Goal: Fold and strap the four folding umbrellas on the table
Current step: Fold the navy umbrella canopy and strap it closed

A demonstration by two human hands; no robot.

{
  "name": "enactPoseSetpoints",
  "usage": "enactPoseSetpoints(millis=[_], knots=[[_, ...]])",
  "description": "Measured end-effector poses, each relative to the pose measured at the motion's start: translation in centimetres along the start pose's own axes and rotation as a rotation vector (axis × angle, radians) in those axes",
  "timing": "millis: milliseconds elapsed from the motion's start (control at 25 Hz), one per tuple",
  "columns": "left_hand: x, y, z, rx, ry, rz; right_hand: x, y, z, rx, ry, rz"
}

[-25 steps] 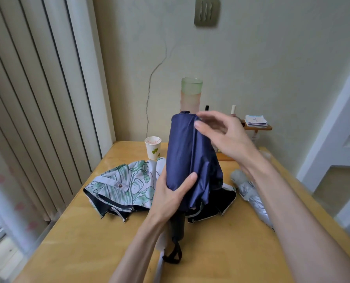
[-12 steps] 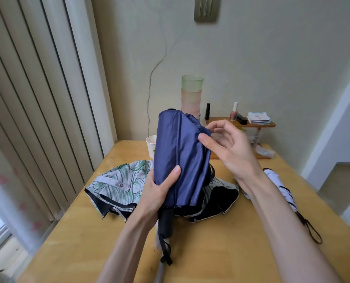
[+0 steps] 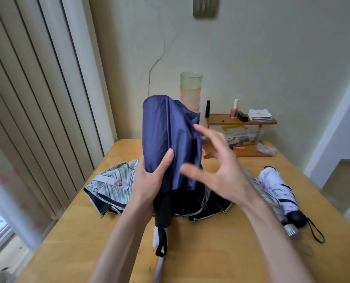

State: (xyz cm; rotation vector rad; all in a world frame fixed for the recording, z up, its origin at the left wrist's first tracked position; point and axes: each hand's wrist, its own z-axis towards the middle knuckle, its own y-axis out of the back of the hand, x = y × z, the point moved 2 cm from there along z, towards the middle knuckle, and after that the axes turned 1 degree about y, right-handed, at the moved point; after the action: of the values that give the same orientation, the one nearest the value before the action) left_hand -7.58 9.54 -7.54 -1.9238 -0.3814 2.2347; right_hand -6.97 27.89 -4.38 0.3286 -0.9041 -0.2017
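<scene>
The wooden table fills the lower view, with vertical blinds running down the side left of the grip. The grip itself is the left hand, wrapped around the lower part of the navy umbrella. Its thumb is laid across the front of the cloth and its fingers are out of sight behind. The navy umbrella stands upright above the table, canopy gathered loosely and unstrapped. Its black handle pokes out just below the grip, and a wrist loop dangles from it.

Under and behind the grip a leaf-print umbrella lies sprawled on the table, its dark lining showing. The right hand, motion-blurred, is just right of the grip with its fingers spread and holding nothing. Whether its forefinger touches the navy cloth cannot be told. Well right of the grip lies a white umbrella, collapsed, and beside it a grey umbrella is largely hidden by the right forearm.

Beyond the grip, against the wall, a small wooden shelf carries a pink bottle and a black bottle. A stack of cups rises behind the navy canopy
</scene>
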Motion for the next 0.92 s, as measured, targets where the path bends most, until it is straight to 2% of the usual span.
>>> enactPoseSetpoints(millis=[80, 120, 160, 280, 320, 480, 640, 800, 920], knots=[[0.0, 0.2, 0.1, -0.058, -0.002, -0.008, -0.2, -0.8, -0.7, 0.186, -0.01, -0.11], [0.0, 0.3, 0.2, -0.074, 0.003, -0.017, -0.3, -1.0, -0.8, 0.214, -0.014, -0.145], [0.1, 0.5, 0.3, -0.083, 0.005, -0.027, -0.5, -1.2, -0.7, 0.183, -0.001, -0.173], [0.1, 0.9, 0.6, -0.111, 0.012, -0.043, -1.1, -1.0, -0.4, -0.048, 0.066, -0.253], [0.2, 1.0, 0.6, -0.116, 0.015, -0.044, -1.2, -1.0, -0.5, -0.063, 0.079, -0.287], [0.3, 1.0, 0.6, -0.13, 0.047, -0.046, -1.8, -1.7, -1.3, 0.18, -0.055, -0.283], [0.4, 0.8, 0.5, -0.124, 0.063, -0.039, -2.4, -1.4, -1.5, -0.048, 0.043, -0.372], [0.7, 0.5, 0.5, -0.113, 0.089, -0.021, -2.9, -1.5, -1.8, -0.139, 0.165, -0.519], [0.8, 0.8, 0.6, -0.123, 0.103, -0.042, -2.9, -0.9, -1.7, -0.312, 0.142, -0.358]])
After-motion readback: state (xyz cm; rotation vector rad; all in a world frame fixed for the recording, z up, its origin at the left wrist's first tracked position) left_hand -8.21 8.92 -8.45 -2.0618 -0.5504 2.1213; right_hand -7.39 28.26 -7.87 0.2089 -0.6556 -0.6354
